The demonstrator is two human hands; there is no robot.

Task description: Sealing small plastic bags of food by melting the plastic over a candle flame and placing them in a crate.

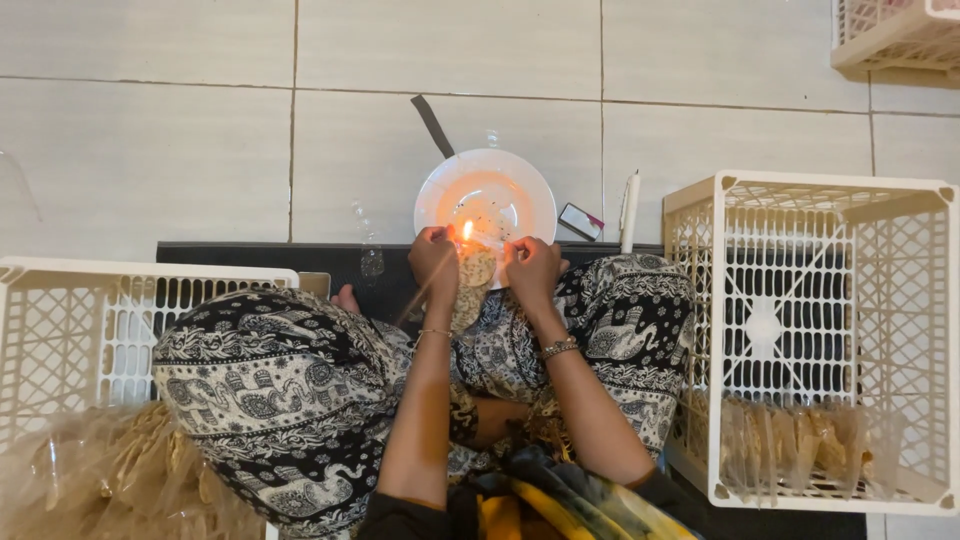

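I see a clear packet of round crackers (474,275) held upright over my lap, its top edge right at a small flame (467,231) that burns on a white plate (528,190) on the tiled floor just ahead of my knees. My left hand (433,258) pinches the packet's upper left corner, fingers closed on the plastic; my right hand (531,266) grips the upper right corner the same way. A dark-handled tool (432,124) lies beyond the plate, and a small lighter (580,221) and a white candle (630,211) rest just to its right. A white plastic crate (712,330) stands at my right with filled packets (800,440) lined up inside. Another white crate (60,272) sits at my left, with a heap of clear bags (100,480) in front of it.
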